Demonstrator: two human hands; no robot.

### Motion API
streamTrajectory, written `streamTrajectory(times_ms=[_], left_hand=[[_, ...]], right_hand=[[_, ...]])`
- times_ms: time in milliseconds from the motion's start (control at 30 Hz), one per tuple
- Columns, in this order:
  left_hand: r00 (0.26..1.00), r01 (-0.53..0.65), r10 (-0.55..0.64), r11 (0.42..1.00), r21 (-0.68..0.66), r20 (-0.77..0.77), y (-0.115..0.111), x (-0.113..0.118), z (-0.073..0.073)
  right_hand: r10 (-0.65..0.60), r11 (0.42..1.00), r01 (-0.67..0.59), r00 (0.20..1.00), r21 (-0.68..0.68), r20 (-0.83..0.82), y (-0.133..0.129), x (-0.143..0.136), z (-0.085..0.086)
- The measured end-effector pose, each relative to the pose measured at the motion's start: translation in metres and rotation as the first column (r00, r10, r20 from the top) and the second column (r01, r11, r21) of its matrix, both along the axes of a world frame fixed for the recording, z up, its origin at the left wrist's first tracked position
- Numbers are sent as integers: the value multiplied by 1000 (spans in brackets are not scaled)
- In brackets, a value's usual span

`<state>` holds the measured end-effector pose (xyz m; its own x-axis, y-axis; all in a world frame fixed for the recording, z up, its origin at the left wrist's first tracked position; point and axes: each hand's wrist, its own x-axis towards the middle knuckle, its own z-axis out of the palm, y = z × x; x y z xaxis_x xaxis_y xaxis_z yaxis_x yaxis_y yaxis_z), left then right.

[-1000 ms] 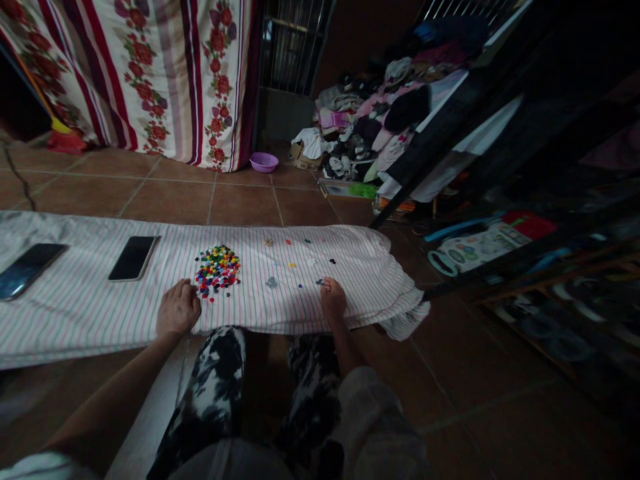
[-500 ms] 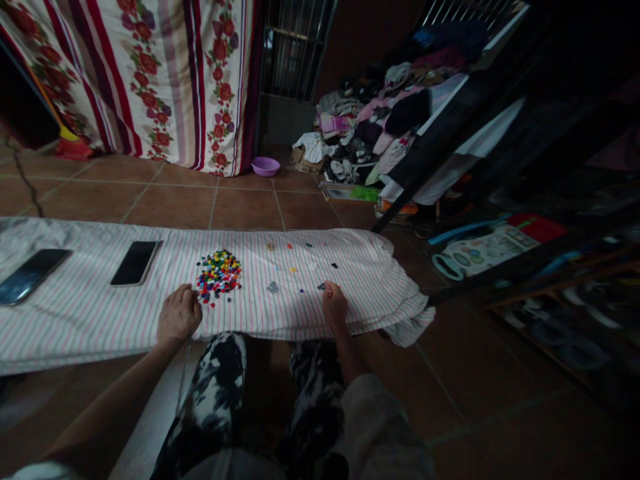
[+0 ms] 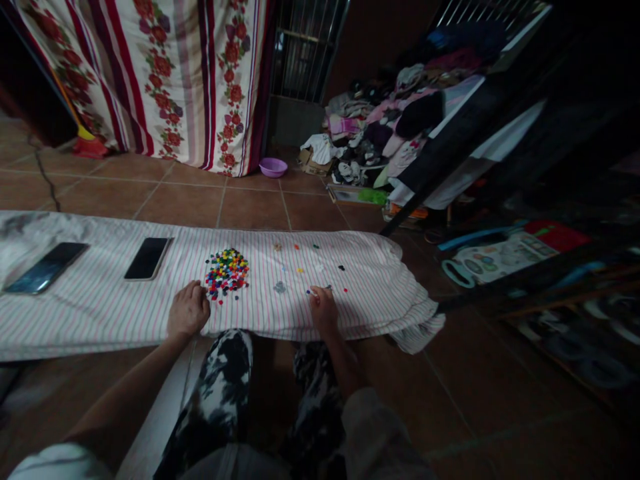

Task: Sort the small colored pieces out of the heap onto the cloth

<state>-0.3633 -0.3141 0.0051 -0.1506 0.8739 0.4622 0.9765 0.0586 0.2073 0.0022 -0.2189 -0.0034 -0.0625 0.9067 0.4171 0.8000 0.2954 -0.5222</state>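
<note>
A heap of small multicoloured bead-like pieces (image 3: 227, 273) lies on the striped cloth (image 3: 125, 313). My left hand (image 3: 189, 310) rests palm down at the heap's near left edge, fingers loosely bent, holding nothing visible. Farther right, my right hand (image 3: 324, 312) has thumb and fingertips pinched together; whatever lies between them is too small to make out. Its fingertips are beside a blue piece (image 3: 309, 292), and dark grey pieces (image 3: 329, 287) are partly hidden behind them. Around it lie grey pieces (image 3: 279, 287), a yellow piece (image 3: 301, 270), black pieces (image 3: 341, 268) and a red piece (image 3: 345, 290).
Two phones, one dark (image 3: 47, 268) and one pale-edged (image 3: 147, 259), lie on the cloth at left. Beyond are a floral curtain (image 3: 195, 87), a purple basin (image 3: 273, 167) and a clothes heap (image 3: 380, 127). A dark slanting post (image 3: 425, 180) stands at right.
My right hand has moved left from the dark grey pieces to the blue piece. A red piece now shows where that hand was. My left hand stays by the heap; the view has shifted slightly.
</note>
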Motion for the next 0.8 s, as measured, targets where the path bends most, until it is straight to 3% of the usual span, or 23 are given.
streamTrajectory(times_ms=[100, 233, 467, 633, 800], left_hand=[[1000, -12, 12, 1000, -6, 11, 0, 1, 2], [999, -28, 28, 999, -32, 18, 0, 3, 5], [999, -29, 31, 999, -40, 39, 0, 4, 6], [998, -28, 30, 999, -31, 61, 0, 5, 7], [998, -27, 29, 999, -47, 52, -1, 5, 7]], right_hand=[[45, 999, -45, 999, -13, 2, -3, -17, 9], [226, 972, -229, 973, -49, -47, -10, -56, 18], [530, 826, -528, 847, -195, -50, -29, -137, 27], [529, 823, -496, 847, -276, 56, -34, -172, 35], [532, 822, -482, 840, -303, 109, -32, -184, 36]])
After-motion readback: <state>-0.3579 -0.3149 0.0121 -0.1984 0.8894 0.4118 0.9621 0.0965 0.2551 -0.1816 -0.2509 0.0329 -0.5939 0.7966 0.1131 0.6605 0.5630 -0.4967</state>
